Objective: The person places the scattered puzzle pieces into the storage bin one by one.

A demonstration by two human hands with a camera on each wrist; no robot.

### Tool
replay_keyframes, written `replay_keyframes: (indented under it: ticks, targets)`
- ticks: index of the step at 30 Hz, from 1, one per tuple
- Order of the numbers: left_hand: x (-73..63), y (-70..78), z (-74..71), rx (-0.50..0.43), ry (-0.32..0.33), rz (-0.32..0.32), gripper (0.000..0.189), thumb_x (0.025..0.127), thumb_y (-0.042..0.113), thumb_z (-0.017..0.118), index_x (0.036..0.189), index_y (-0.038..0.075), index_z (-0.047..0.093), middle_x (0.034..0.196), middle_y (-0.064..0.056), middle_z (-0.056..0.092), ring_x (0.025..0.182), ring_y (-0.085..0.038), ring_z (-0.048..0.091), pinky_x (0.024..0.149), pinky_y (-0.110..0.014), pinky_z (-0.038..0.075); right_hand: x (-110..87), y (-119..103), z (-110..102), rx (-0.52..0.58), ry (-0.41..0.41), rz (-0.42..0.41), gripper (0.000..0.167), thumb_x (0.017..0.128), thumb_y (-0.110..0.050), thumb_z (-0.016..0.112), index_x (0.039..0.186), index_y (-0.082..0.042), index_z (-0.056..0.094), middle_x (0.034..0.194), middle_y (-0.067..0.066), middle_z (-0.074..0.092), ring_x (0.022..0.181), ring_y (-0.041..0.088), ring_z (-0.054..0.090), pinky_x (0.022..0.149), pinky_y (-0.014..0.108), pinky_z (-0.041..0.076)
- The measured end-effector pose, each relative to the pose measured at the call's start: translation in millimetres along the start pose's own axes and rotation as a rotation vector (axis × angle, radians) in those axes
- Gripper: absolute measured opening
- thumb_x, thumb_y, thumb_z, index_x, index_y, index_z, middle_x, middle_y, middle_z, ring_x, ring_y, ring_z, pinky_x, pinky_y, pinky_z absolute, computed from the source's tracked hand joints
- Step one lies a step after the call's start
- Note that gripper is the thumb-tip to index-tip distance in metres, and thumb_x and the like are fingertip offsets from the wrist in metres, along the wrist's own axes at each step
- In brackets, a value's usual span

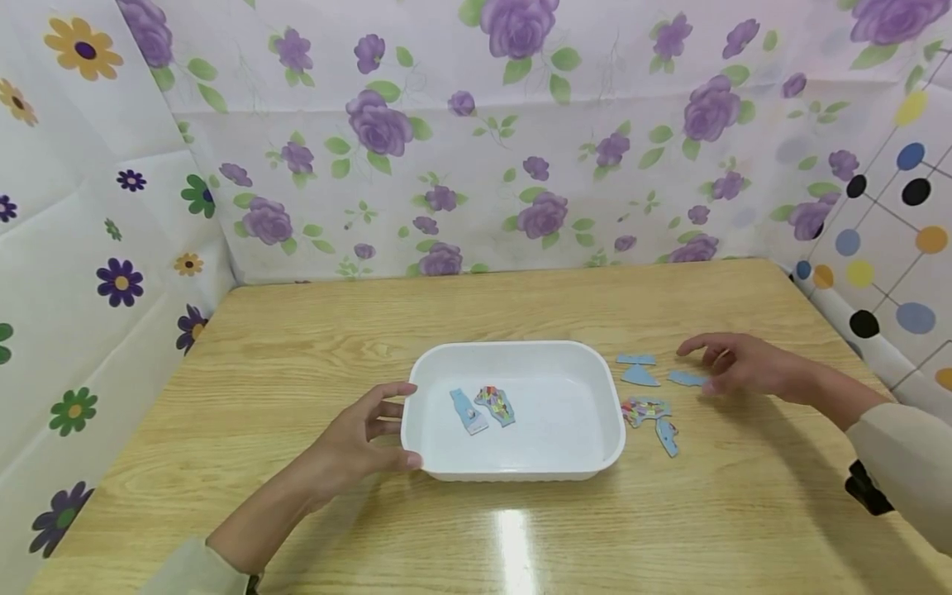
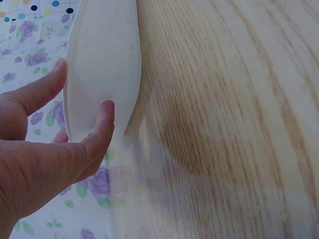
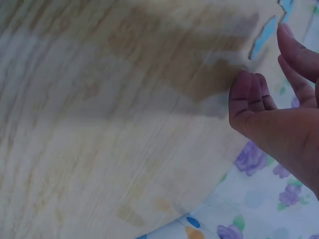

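My left hand (image 1: 364, 442) holds the left end of a white plastic tray (image 1: 513, 476), its fingers and thumb spread along the rim and end wall. Two flat printed pieces, apparently puzzle pieces, lie inside: a light blue one (image 1: 467, 411) and a multicoloured one (image 1: 497, 406). Beside a light blue piece (image 1: 686, 378) on the table, my right hand (image 1: 744, 364) has bent fingers and nothing visible between them. The right wrist view shows that hand (image 3: 279, 109) close to blue pieces (image 3: 262, 38). The left wrist view shows fingers against the tray wall (image 2: 102, 59).
Right of the tray lie more pieces: a blue strip (image 1: 635, 359), a blue wedge (image 1: 640, 376), a multicoloured piece (image 1: 647, 408) and a narrow blue one (image 1: 666, 436). The wooden table (image 1: 312, 347) meets a flowered sheet (image 1: 446, 190) at the back.
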State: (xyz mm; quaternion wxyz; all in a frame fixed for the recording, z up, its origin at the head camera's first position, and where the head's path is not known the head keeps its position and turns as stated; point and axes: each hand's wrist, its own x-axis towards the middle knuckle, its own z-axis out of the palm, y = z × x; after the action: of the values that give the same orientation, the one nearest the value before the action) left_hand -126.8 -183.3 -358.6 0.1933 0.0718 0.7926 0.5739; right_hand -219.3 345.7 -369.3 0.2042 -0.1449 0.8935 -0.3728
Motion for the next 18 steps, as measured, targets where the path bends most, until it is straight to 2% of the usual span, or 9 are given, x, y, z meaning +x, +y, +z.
replay_keyframes:
  ticks: [12,18]
  targets:
    - [0.2,-0.1,-0.4,-0.006,-0.004,0.002,0.088,0.072,0.015,0.086,0.144,0.019,0.037,0.133,-0.016,0.049,0.125,-0.035,0.048,0.091,-0.042,0.053,9.2,9.4,8.2,-0.053,0.050,-0.090,0.051,0.080,-0.015,0.078,0.126,-0.002,0.058,0.129,0.021,0.049,0.105,0.030,0.047,0.082,0.036,0.044]
    - [0.5,-0.1,-0.4,-0.005,-0.006,0.000,0.088,0.072,0.016,0.086,0.144,0.020,0.037,0.133,-0.016,0.048,0.125,-0.036,0.048,0.091,-0.042,0.053,11.0,13.8,10.2,-0.038,0.082,-0.064,0.049,0.081,-0.013,0.077,0.125,-0.001,0.060,0.126,0.018,0.049,0.098,0.026,0.043,0.078,0.030,0.042]
